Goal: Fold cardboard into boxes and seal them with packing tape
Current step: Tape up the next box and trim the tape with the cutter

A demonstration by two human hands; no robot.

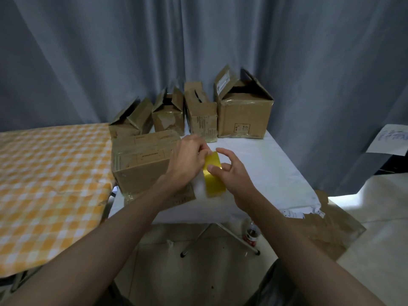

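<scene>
So you're mid-task: four boxes [192,111] stand at the back of the bench [276,164], flaps up and unsealed. Your left hand [189,160] pinches the tape's free end; your right hand [229,173] grips the yellow tape roll [213,175] beside the closed near box [143,160] — its sealing looks unfinished.

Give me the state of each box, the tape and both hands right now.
Near box: closed, on its side.
Four back boxes: upright, top flaps open.
Tape roll: held off the table.
Left hand: pinching the tape's end.
Right hand: gripping the roll.
</scene>
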